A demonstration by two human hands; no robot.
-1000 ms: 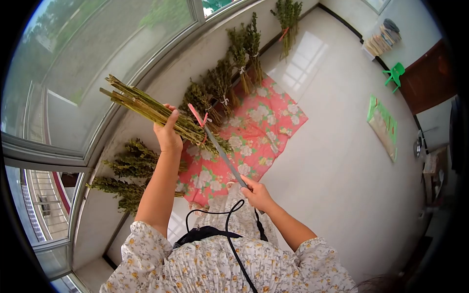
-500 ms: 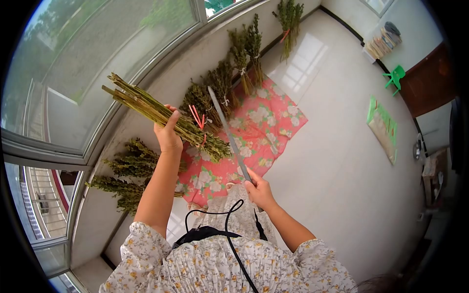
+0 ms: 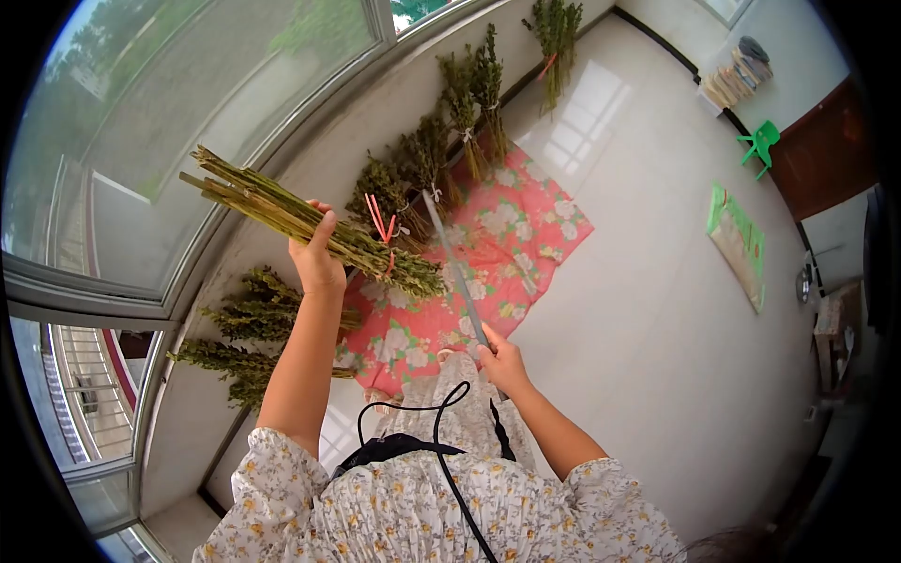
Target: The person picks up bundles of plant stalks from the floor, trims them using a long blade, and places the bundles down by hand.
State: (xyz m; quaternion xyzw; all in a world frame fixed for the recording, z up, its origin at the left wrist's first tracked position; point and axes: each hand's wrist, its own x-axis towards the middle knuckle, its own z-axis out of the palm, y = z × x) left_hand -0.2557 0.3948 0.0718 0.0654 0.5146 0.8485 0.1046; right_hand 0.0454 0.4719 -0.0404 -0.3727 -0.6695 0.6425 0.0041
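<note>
My left hand is wrapped round a bundle of dried plant stalks, holding it raised and tilted, bare stem ends toward the window. Red string ties the bundle near its leafy end, with loose tails sticking up. In my right hand is a long, thin grey stick, gripped at its lower end and slanting up to the left. Its tip is near the leafy bundles by the wall, apart from the bundle I hold. Below lies a red flowered cloth.
Several tied plant bundles lean along the wall under the window. Two more leafy bundles lie left of my forearm. A black cord hangs over my front. A green chair and a green-edged bag are at the right.
My left hand and the bundle have shifted slightly left. The stick's tip has dropped lower and to the right, away from the bundle's upper side.
</note>
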